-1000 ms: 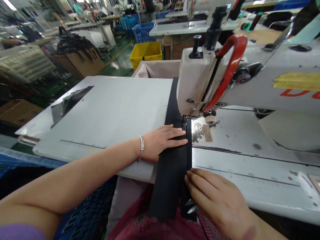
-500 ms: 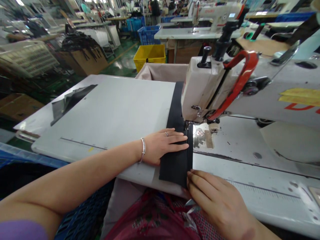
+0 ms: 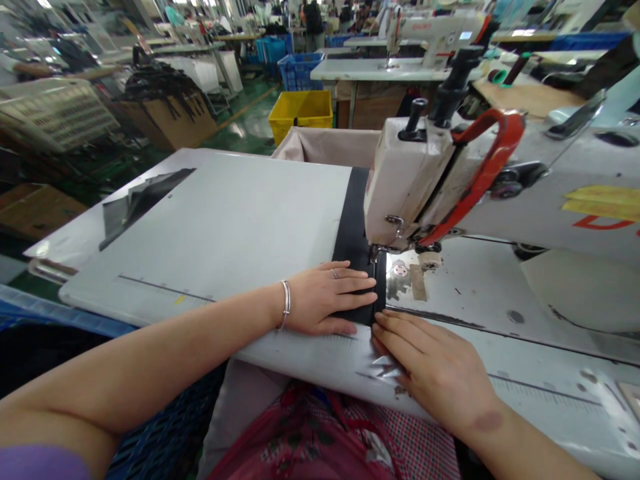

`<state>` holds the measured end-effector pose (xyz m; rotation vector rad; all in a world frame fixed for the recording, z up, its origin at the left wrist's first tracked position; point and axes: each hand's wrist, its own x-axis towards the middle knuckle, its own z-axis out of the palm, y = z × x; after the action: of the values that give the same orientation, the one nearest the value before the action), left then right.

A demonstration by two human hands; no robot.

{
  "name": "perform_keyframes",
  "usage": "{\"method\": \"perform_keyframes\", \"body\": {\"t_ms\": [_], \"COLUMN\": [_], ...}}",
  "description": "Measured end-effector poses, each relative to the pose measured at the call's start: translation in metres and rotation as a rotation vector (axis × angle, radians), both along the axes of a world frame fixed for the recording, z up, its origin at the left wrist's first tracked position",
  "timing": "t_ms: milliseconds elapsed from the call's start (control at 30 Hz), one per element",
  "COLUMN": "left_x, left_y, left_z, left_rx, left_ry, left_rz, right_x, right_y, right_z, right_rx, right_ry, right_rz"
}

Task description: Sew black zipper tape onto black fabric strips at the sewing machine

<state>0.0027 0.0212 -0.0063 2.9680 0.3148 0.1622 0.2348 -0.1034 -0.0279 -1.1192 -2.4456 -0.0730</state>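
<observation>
A long black fabric strip (image 3: pixel 356 220) runs under the presser foot of the white sewing machine (image 3: pixel 415 173) and away toward the table's far edge. My left hand (image 3: pixel 325 297) lies flat on the strip's near end, fingers stretched out, a ring on one finger and a bracelet on the wrist. My right hand (image 3: pixel 430 367) rests just below the strip's near end, fingertips at its corner, fingers extended and together on the table. Something small and shiny lies under my right fingers.
The grey sewing table (image 3: pixel 225 220) carries a dark fabric piece (image 3: pixel 140 200) at its far left. A beige cloth bin (image 3: pixel 325 143) hangs behind the table. A yellow crate (image 3: pixel 300 110), blue crates and other sewing stations stand beyond. Red patterned cloth (image 3: pixel 320 440) covers my lap.
The black strip has fed away from me under the needle; its near end moved from my lap up onto the table. Both hands followed it toward the presser foot.
</observation>
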Motion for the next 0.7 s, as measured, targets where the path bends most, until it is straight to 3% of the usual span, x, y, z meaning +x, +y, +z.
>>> {"method": "perform_keyframes", "body": {"t_ms": [400, 700], "left_x": [-0.002, 0.014], "left_y": [-0.004, 0.016], "left_z": [-0.001, -0.006], "left_rx": [0.046, 0.118], "left_ry": [0.004, -0.064], "left_rz": [0.006, 0.069], "right_x": [0.006, 0.008], "right_y": [0.045, 0.075], "right_z": [0.011, 0.015], "right_rx": [-0.038, -0.102], "right_ry": [-0.088, -0.172], "right_rz": [-0.090, -0.207]}}
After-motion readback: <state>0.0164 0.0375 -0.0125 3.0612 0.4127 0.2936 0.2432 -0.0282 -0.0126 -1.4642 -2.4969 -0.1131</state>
